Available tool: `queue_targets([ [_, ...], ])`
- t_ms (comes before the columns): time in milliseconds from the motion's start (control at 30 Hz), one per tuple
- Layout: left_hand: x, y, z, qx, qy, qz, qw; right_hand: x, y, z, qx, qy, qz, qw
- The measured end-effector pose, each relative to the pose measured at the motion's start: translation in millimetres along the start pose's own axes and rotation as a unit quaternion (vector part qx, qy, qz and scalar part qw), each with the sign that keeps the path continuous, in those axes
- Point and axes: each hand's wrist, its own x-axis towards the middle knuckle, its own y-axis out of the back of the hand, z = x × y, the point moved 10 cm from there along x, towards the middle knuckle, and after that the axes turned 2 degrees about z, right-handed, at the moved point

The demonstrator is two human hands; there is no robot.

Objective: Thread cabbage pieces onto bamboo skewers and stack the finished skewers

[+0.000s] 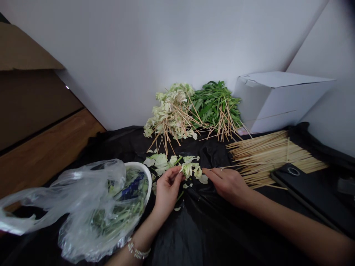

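Pale green cabbage leaf pieces [187, 169] are pinched between the thumb and fingers of my left hand [168, 189]. Just to the right, my right hand [229, 185] is closed on a thin bamboo skewer [232, 167], whose tip end is hidden among the leaves. Loose cabbage leaves [160, 162] lie on the black plastic sheet [191, 225] behind and under my hands. Beyond them rests a pile of skewered cabbage [169, 107], with skewer ends pointing towards me. Beside it is a heap of skewered leafy greens [212, 103].
Many bare skewers [266, 151] are spread at the right, with a dark phone [310, 195] by them. A white box [285, 98] stands at the wall. Left of my hands, a white tub [149, 181] holds greens under a clear plastic bag [83, 192]. A cardboard box [30, 92] stands far left.
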Motion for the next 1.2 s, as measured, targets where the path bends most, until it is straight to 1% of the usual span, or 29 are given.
queue_targets([
  [133,0.6,10.6,4.8,0.003,-0.010,0.047,0.999,2.5,5.9,4.6,-0.015,-0.008,0.015,1.000],
  [200,0.7,12.8,5.5,0.002,-0.010,0.057,0.998,2.8,7.8,7.0,-0.016,-0.016,0.021,1.000],
  [300,0.6,10.8,3.7,0.009,-0.002,0.049,0.999,1.7,7.1,7.8,-0.003,-0.020,0.017,1.000],
  [500,-0.3,6.0,1.8,0.012,0.001,0.027,1.000,-1.7,-0.9,4.0,0.024,-0.014,-0.021,0.999],
  [567,-0.5,5.7,1.7,0.011,-0.001,0.024,1.000,-2.1,-1.7,3.1,0.027,-0.014,-0.026,0.999],
  [633,-0.5,5.4,1.6,0.011,-0.003,0.023,1.000,-1.7,-0.5,2.6,0.027,-0.014,-0.021,0.999],
  [767,-1.1,4.0,1.5,0.014,0.000,0.019,1.000,0.2,8.8,0.5,0.031,-0.003,0.022,0.999],
  [833,-1.7,3.4,2.0,0.016,0.002,0.018,1.000,0.7,11.4,-0.1,0.034,0.003,0.034,0.999],
  [933,-2.5,3.0,3.0,0.019,0.001,0.018,1.000,0.2,9.7,0.6,0.033,0.002,0.030,0.999],
  [1100,-3.1,0.1,1.1,0.020,0.001,0.005,1.000,-1.6,1.8,0.6,0.019,-0.004,0.004,1.000],
  [1200,-3.1,3.6,3.1,0.030,-0.009,0.021,0.999,0.2,-0.3,3.2,0.003,-0.006,-0.008,1.000],
])
